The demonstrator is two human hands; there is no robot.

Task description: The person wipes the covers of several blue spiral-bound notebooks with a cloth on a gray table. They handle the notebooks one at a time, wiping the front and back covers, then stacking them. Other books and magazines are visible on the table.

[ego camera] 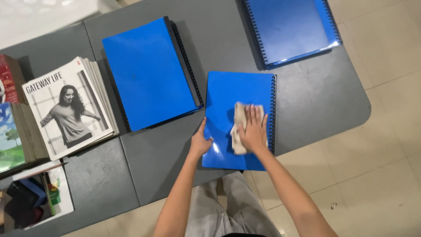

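Observation:
A blue spiral-bound folder (237, 90) lies flat near the front edge of the grey table (302, 96), its black spine on the right. My right hand (253, 130) presses a beige cloth (238, 120) flat onto the folder's cover. My left hand (199, 142) rests on the folder's left edge, thumb up along it, holding it in place. Both forearms reach in from the bottom of the view.
A stack of blue spiral-bound folders (149, 72) lies to the left, another blue folder (291, 28) at the far right. Piles of magazines (68, 107) and books (11, 131) sit along the left side. Tiled floor (386, 166) lies beyond the table's right edge.

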